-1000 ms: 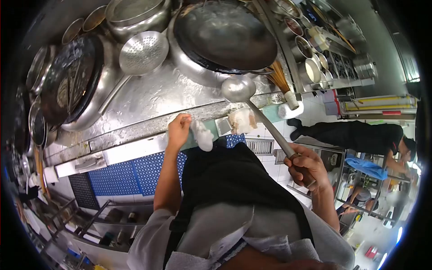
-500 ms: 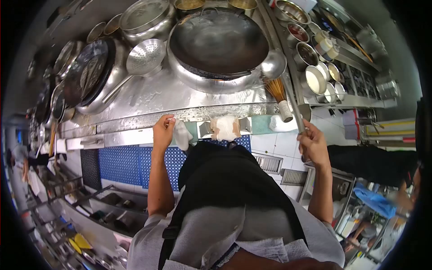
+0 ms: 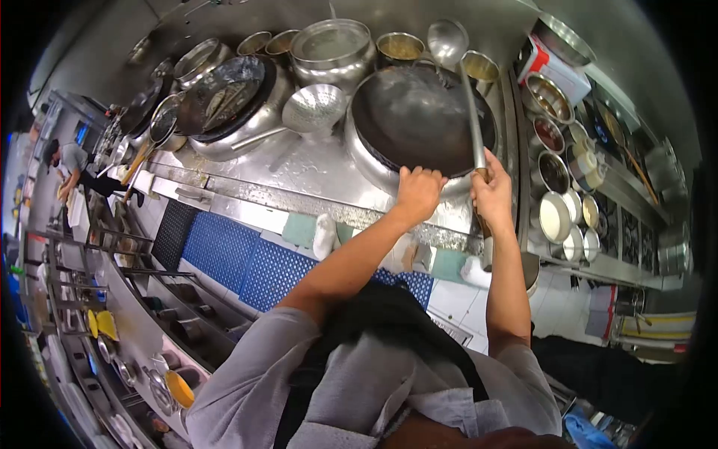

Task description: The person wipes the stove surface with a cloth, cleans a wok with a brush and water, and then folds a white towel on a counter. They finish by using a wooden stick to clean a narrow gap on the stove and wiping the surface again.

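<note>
A steel ladle [image 3: 473,112] is in my right hand [image 3: 492,196], whose fingers wrap around the handle. Its bowl [image 3: 447,43] is up beyond the wok's far edge, among the pots at the back. The large dark wok [image 3: 419,112] sits on a round steel burner ring and holds nothing that I can make out. At the wok's near rim, my left hand [image 3: 420,196] is closed with its fingers curled over the edge; the part under the fingers is hidden. A perforated strainer [image 3: 315,107] lies left of the wok, its handle pointing left.
A second wok [image 3: 224,97] stands at the left. Pots [image 3: 331,45] line the back. Sauce and seasoning containers [image 3: 554,213] fill the right side. A white cloth [image 3: 324,236] hangs on the front rail. Another person [image 3: 71,161] stands far left.
My left hand has moved right and forward to the wok's near rim. My right hand has raised the ladle forward, its bowl passing from the wok's right side to the back.
</note>
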Tool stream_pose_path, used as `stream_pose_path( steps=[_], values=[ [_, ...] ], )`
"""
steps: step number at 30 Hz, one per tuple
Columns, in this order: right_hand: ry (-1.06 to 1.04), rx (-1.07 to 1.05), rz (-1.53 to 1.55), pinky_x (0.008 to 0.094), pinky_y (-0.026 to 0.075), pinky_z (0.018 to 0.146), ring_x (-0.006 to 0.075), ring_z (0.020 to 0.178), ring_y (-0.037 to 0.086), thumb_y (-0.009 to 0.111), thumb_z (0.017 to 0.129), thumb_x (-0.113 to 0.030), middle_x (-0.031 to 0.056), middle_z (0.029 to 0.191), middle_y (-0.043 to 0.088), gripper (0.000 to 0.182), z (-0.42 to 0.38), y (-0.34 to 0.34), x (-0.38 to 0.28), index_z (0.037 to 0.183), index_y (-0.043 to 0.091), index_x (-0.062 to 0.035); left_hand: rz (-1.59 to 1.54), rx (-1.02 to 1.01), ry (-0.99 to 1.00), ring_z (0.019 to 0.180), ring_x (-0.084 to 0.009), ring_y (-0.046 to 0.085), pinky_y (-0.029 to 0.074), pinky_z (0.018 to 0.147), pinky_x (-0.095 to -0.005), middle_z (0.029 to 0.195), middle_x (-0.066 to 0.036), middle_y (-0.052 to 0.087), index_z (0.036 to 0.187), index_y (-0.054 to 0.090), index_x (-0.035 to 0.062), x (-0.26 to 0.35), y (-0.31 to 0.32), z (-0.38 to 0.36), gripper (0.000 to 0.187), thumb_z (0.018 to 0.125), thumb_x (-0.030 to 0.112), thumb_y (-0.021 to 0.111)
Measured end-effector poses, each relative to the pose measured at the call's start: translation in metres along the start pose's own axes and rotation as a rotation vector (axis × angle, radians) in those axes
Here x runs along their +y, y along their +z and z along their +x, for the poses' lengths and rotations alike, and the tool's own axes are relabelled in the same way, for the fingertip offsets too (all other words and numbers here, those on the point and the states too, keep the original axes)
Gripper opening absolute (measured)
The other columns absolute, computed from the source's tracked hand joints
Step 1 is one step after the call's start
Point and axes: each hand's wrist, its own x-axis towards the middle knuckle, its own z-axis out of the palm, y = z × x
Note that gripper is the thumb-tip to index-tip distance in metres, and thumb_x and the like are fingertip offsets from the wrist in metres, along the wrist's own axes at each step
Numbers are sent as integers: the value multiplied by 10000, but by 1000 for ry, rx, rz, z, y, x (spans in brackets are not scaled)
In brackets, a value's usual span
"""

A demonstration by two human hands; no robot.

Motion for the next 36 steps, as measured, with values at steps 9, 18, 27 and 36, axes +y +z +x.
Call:
stream_pose_path(
  steps=[9, 18, 27, 36],
  values=[
    [-115, -162, -235, 308, 494, 515, 136, 549, 626, 644, 862, -45, 102, 808, 678, 589, 152, 151, -9, 1434, 540, 48, -201, -168, -64, 1040, -350, 589, 439, 856, -544, 1008, -129, 730, 992, 723, 58, -53, 30, 7, 305, 1044, 292, 535],
    [269, -343, -72, 345, 485, 523, 179, 627, 621, 629, 917, -58, 172, 881, 674, 233, 278, 318, -11, 1127, 622, 44, -739, 27, -40, 1295, -431, 468, 419, 1057, -537, 1379, -233, 511, 1173, 639, 10, -98, -38, -35, 246, 949, 110, 660],
    [469, -355, 772, 284, 399, 465, 127, 572, 504, 558, 982, -81, 134, 881, 636, 112, 201, 256, -49, 1044, 540, 10, -945, 336, -184, 805, -238, 690, 550, 741, -353, 890, -128, 706, 993, 691, -12, -173, -86, -12, 199, 1021, 156, 588],
    [384, -291, 511, 240, 371, 384, 93, 505, 499, 574, 976, -80, 120, 924, 630, 495, 47, 92, -114, 1430, 440, 62, -1273, 267, -754, 666, -155, 632, 508, 561, -307, 812, -83, 675, 1082, 671, 8, -175, -9, 159, 162, 1000, 77, 549]
  ],
)
